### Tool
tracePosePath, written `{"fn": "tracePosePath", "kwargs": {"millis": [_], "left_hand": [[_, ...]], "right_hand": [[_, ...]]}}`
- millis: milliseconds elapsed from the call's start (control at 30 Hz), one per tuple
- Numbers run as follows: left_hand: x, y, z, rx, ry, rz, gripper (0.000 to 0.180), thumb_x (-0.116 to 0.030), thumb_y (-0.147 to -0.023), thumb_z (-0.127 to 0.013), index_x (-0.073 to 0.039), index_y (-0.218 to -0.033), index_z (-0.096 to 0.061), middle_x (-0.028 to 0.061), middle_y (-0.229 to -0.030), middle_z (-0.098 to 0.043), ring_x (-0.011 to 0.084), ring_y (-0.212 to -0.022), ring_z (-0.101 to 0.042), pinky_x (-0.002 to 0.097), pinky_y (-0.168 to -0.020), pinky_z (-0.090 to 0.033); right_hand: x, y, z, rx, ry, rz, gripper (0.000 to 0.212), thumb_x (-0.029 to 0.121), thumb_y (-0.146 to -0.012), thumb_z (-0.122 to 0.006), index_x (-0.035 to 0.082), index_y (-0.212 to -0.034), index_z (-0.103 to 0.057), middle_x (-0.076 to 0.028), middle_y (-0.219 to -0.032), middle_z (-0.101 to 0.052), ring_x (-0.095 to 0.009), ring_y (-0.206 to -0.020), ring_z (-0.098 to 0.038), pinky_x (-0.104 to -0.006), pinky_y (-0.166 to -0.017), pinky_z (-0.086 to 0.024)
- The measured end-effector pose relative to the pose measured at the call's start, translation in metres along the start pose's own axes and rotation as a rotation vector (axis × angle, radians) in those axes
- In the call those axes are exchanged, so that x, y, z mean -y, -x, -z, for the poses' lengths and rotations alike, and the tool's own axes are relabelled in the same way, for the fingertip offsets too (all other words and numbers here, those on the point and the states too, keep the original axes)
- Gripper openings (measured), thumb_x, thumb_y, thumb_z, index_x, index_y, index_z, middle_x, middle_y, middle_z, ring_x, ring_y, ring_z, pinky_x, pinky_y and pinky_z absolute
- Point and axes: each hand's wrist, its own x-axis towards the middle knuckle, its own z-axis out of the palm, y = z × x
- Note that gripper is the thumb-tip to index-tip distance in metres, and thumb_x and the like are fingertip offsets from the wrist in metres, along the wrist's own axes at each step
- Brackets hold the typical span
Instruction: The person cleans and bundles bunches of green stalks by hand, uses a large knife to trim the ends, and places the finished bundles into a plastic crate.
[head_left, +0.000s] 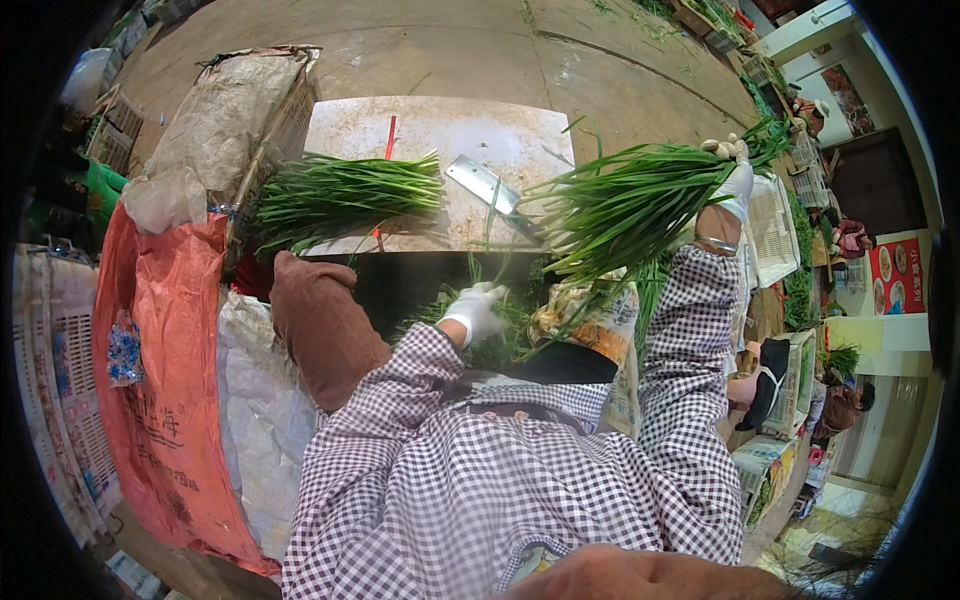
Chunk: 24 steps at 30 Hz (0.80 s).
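Sleeves: checked black-and-white cloth covers both forearms, which rise from the near edge toward the tabletop.
Left hand [476, 310]: in a white glove, low and near the body, fingers curled down into loose green leaves [500, 335] just below the near edge of the tabletop; whether it grips any of them I cannot tell.
Brown cushion [322, 325]: just left of the left forearm, near the body.
Right hand [733, 172]: in a white glove, raised to the far right, closed around the end of a large bunch of chives [625, 205]; a metal bangle [716, 243] sits on the wrist.
Held chives: the long green blades fan leftward and nearward from the fist, their tips hanging over the right edge of the tabletop.
Tabletop [440, 130]: a pale, worn slab straight ahead.
Cleaver [490, 188]: flat on the tabletop, right of centre, its handle partly hidden by the held chives.
Second bunch of chives [345, 195]: lying on the left part of the tabletop, cut ends pointing right, just beside the cleaver blade but apart from it.
Red stick [389, 138]: thin, on the tabletop beyond the lying bunch.
Orange sack [160, 380]: on the left, near side.
White crates [775, 225]: to the far right, beyond the right hand.
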Motion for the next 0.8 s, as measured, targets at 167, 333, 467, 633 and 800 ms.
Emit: {"fn": "tracePosePath", "kwargs": {"millis": [167, 333, 467, 633, 800], "left_hand": [[-0.023, -0.040, -0.017, 0.006, 1.520, 0.009, 0.043, -0.027, -0.092, -0.064, -0.016, -0.133, -0.054, 0.0010, -0.120, -0.061, 0.0148, -0.115, -0.052, 0.0328, -0.092, -0.042], [-0.039, -0.042, -0.008, -0.123, 1.863, -0.008, 0.021, -0.021, -0.095, -0.062, -0.013, -0.115, -0.060, -0.0039, -0.107, -0.063, 0.0106, -0.098, -0.055, 0.0300, -0.079, -0.040], [-0.032, -0.049, -0.013, -0.163, 1.866, -0.056, 0.018, -0.016, -0.093, -0.062, -0.010, -0.110, -0.061, -0.0019, -0.099, -0.063, 0.0118, -0.091, -0.057, 0.0304, -0.078, -0.042], [-0.044, -0.045, -0.001, -0.158, 1.893, -0.150, 0.020, -0.017, -0.098, -0.046, -0.008, -0.110, -0.060, 0.0029, -0.108, -0.064, 0.0171, -0.098, -0.058, 0.0336, -0.087, -0.043], [-0.032, -0.054, -0.007, -0.221, 1.733, 0.192, 0.022, -0.023, -0.098, -0.044, -0.010, -0.102, -0.061, 0.0011, -0.095, -0.062, 0.0160, -0.087, -0.057, 0.0355, -0.084, -0.043]], "right_hand": [[-0.010, 0.003, -0.001, 0.011, -0.021, -0.028, 0.014, 0.016, -0.099, -0.053, 0.002, -0.101, -0.049, 0.003, -0.064, -0.039, -0.011, -0.055, -0.040, -0.0320, -0.070, -0.050], [-0.022, 0.023, -0.016, 0.024, 0.081, 0.010, 0.014, 0.016, -0.098, -0.054, 0.002, -0.096, -0.050, 0.003, -0.066, -0.040, -0.011, -0.056, -0.043, -0.0307, -0.067, -0.051], [-0.030, 0.025, -0.023, 0.090, 0.062, -0.009, 0.015, 0.018, -0.098, -0.055, 0.003, -0.096, -0.052, 0.002, -0.066, -0.042, -0.012, -0.056, -0.044, -0.0303, -0.067, -0.051], [-0.036, 0.029, -0.024, 0.027, 0.065, -0.016, 0.016, 0.017, -0.097, -0.057, 0.001, -0.096, -0.054, 0.002, -0.065, -0.043, -0.012, -0.056, -0.044, -0.0315, -0.068, -0.050], [-0.041, 0.035, -0.035, 0.040, 0.095, -0.014, 0.017, 0.018, -0.098, -0.055, 0.002, -0.096, -0.054, 0.003, -0.065, -0.042, -0.011, -0.056, -0.043, -0.0312, -0.068, -0.052]]}}
